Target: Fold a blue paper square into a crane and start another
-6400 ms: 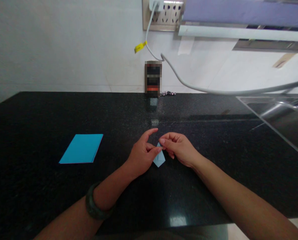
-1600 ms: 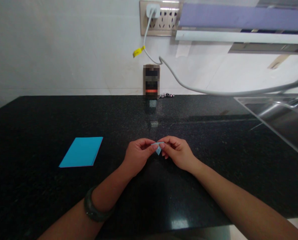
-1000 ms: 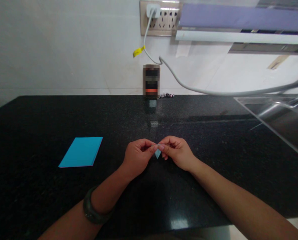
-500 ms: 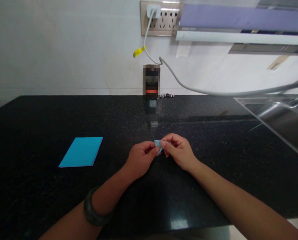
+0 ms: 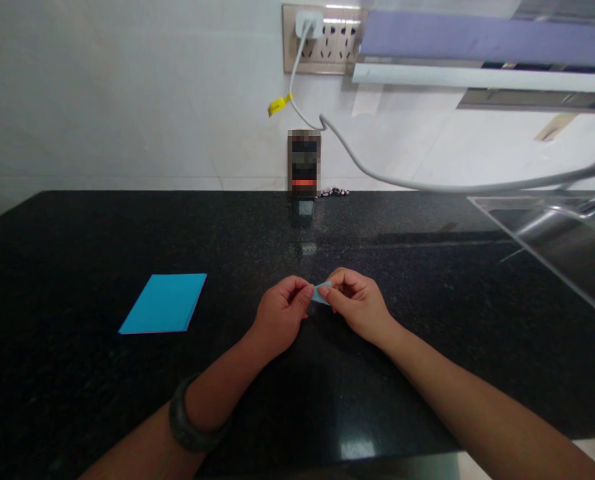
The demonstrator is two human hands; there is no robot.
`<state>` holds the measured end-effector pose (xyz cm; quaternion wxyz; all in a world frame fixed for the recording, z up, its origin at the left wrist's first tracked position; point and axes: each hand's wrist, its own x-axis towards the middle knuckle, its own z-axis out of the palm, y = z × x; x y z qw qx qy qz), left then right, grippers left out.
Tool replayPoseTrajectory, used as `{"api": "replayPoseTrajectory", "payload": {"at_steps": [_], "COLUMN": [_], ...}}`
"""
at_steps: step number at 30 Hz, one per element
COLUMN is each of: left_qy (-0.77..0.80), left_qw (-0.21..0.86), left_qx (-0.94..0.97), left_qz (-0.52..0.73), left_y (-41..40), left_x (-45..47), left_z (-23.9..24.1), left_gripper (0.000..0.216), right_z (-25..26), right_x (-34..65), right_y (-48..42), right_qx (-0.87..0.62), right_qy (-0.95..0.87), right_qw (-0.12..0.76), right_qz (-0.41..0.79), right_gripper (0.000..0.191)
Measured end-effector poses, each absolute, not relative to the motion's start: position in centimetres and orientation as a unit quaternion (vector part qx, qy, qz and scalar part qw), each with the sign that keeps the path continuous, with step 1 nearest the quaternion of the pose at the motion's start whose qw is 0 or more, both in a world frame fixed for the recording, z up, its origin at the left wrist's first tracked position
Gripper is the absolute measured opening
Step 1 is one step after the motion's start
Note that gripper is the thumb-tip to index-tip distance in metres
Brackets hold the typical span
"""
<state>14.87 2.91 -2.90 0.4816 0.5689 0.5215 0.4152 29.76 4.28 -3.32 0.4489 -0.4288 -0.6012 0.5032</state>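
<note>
A small folded piece of light blue paper [image 5: 321,293] is pinched between my two hands, above the dark countertop [image 5: 287,413]. My left hand [image 5: 283,312] grips its left tip between thumb and forefinger. From the other side, my right hand [image 5: 358,300] holds it with the thumb on top, and the fingers curl behind and hide part of it. A stack of bright blue square paper [image 5: 163,304] lies flat on the counter, left of my hands.
A phone-like upright object [image 5: 304,163], blurred out, leans against the wall. Beside it lies a small beaded string [image 5: 334,192]. A grey cable [image 5: 407,183] runs from a plug in the wall socket [image 5: 327,50] to the right. The steel sink [image 5: 567,233] is at the right.
The folded paper has turned, its pointed end now facing left. My left thumb and forefinger have shifted from its lower side to that tip. The right hand has barely moved.
</note>
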Motion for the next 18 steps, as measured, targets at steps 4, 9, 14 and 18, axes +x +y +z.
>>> {"api": "replayPoseTrajectory", "payload": {"at_steps": [4, 9, 14, 18], "left_qy": [0.523, 0.503, 0.503, 0.513], "left_qw": [0.521, 0.595, 0.619, 0.617], "left_qx": [0.499, 0.435, 0.415, 0.425], "left_qz": [0.454, 0.451, 0.437, 0.419], "left_y": [3.4, 3.7, 3.6, 3.6], "left_x": [14.7, 14.6, 14.5, 14.5], "left_z": [-2.8, -3.3, -3.2, -3.0], "left_gripper": [0.027, 0.034, 0.035, 0.035], "right_z": [-3.8, -3.3, -3.1, -3.3], "right_x": [29.9, 30.5, 31.1, 31.1], "right_y": [4.0, 3.9, 4.2, 4.2], "right_qx": [-0.406, -0.336, -0.281, -0.273], "right_qy": [-0.638, -0.78, -0.849, -0.851], "right_qw": [0.418, 0.379, 0.362, 0.372], "right_qz": [0.503, 0.367, 0.264, 0.251], "right_gripper": [0.016, 0.011, 0.017, 0.013]}}
